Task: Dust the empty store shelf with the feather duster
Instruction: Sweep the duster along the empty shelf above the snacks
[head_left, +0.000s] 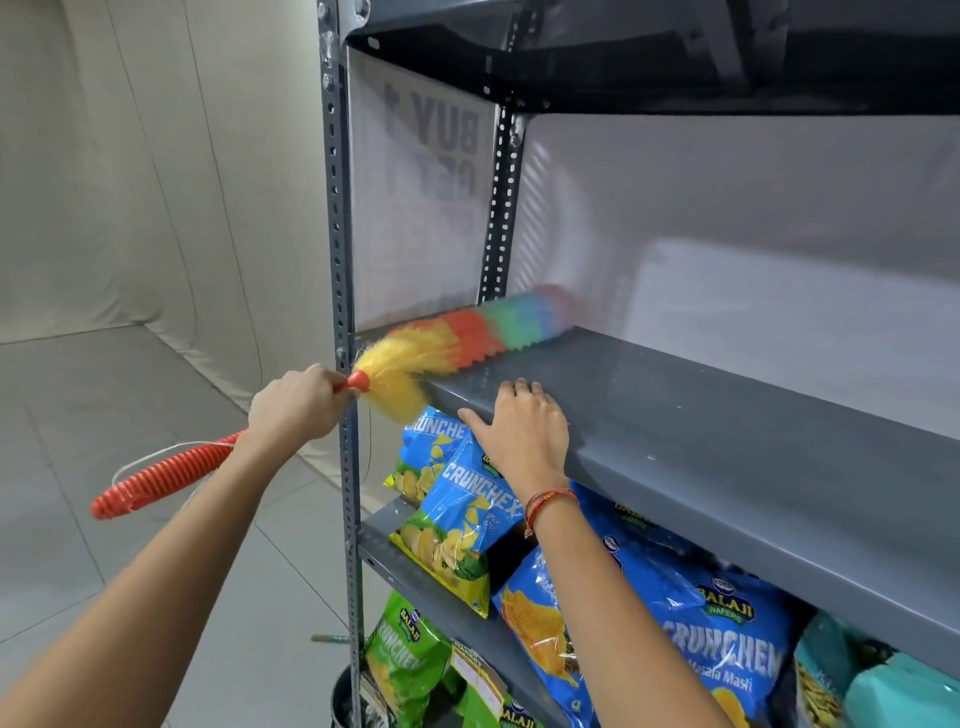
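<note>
Both forearms reach in from below: the left hand (298, 402) has its fingers wrapped around the feather duster (457, 338) by its orange handle, while the right hand (522, 428) lies open and flat on the front lip of the empty shelf (701, 395). Its blurred plume lies across the shelf's left end; most of the surface to the right looks undusted.

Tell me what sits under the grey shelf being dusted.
Under the grey shelf, blue chip bags lie on the next level; green bags lower. The shelf's front edge hides what lies further back.
</note>
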